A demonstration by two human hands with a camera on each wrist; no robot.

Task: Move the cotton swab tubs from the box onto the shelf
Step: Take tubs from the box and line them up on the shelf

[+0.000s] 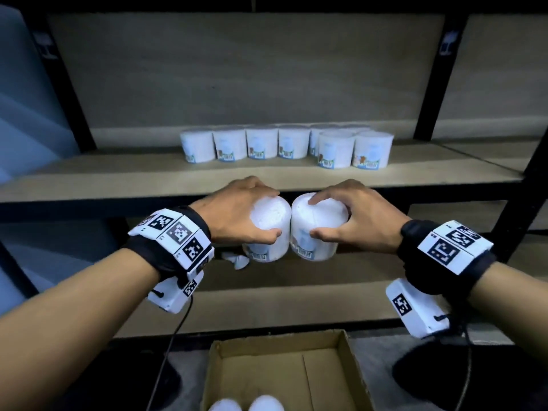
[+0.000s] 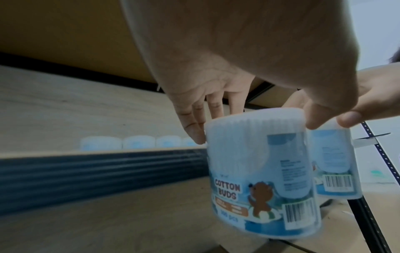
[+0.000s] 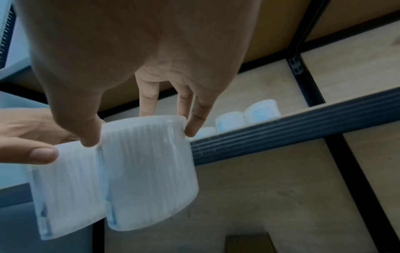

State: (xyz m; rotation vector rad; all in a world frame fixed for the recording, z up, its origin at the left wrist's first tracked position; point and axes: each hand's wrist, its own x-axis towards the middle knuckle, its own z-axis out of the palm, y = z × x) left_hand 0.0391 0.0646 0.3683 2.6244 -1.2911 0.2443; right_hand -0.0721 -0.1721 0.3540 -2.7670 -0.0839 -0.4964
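Observation:
Each hand carries one white cotton swab tub by its lid, side by side in the air in front of the shelf edge. My left hand (image 1: 237, 212) grips the left tub (image 1: 268, 229), labelled "Cotton Buds" (image 2: 259, 171). My right hand (image 1: 353, 215) grips the right tub (image 1: 314, 229), seen close up (image 3: 149, 172). The two tubs touch. Several more tubs (image 1: 284, 146) stand in a row on the wooden shelf (image 1: 118, 176) behind. The cardboard box (image 1: 284, 366) lies open below, with two white tub lids (image 1: 246, 404) at its near edge.
Black metal uprights (image 1: 430, 75) frame the shelf bay. A lower shelf board (image 1: 296, 292) lies beneath my hands, with a small white scrap (image 1: 234, 259) on it. Cables hang from both wrist units. Bare board stretches left of the tub row.

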